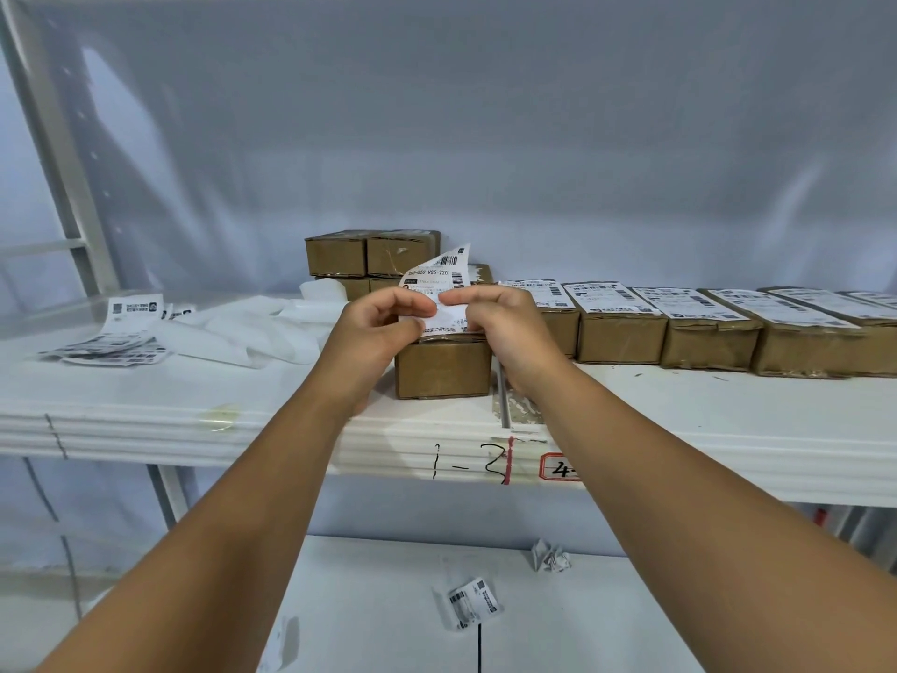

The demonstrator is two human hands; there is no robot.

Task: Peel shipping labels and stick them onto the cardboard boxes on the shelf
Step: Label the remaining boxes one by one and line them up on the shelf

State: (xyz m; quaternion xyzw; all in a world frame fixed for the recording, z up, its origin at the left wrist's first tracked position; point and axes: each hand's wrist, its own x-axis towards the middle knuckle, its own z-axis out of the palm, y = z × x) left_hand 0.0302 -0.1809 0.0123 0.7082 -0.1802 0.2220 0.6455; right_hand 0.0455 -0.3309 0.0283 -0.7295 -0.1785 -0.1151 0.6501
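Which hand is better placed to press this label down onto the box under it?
Probably the left hand: its thumb lies at the lower edge of the label, just above the box, while the right hand pinches the label higher up.

Printed label [439, 279] curling upright over unlabelled brown box [442, 369] on shelf [194, 405].

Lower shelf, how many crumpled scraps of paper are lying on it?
2. A white scrap lies toward the right, near the back. A printed scrap lies left of it, nearer the front. The person's forearms cover parts of that shelf, so more may be hidden.
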